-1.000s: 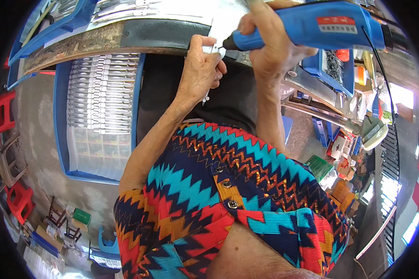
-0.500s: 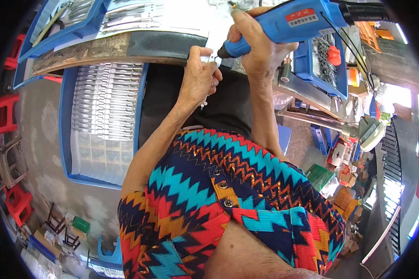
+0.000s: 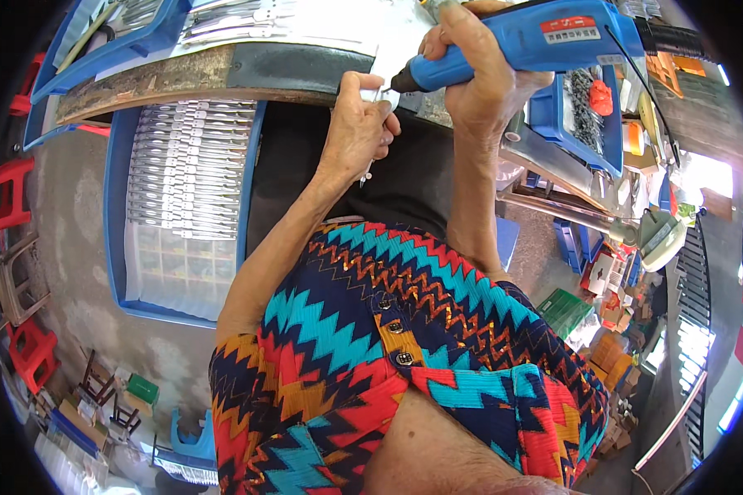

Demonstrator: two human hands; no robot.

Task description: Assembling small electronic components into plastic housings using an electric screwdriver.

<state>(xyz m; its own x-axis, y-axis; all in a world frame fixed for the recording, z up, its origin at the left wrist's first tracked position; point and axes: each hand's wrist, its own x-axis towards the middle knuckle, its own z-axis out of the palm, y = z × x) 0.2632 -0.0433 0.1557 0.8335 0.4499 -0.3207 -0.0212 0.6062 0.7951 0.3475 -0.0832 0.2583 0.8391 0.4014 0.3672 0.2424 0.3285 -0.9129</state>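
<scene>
- Head view, looking down: the right hand [image 3: 479,78], at the upper middle of the frame, is clenched around a blue power tool [image 3: 524,41], whose dark tip points left toward the other hand.
- At the upper middle, just left of the tool's tip, the left hand [image 3: 357,132] pinches a small metal piece [image 3: 370,169]; a thin end of the piece sticks out below the fingers.
- The tool's tip and the left hand's fingertips meet at the near edge of the counter [image 3: 182,78], which runs across the top of the frame.
- A blue tray [image 3: 120,247] at the left of the frame, below the counter, holds rows of flat silver metal parts [image 3: 182,173].
- Another blue bin [image 3: 565,124] with dark small parts stands at the upper right, just beside the right wrist.
- Red plastic stools [image 3: 8,194] stand on the floor at the far left edge.
- The person's zigzag-patterned clothing [image 3: 404,346] fills the lower middle.
</scene>
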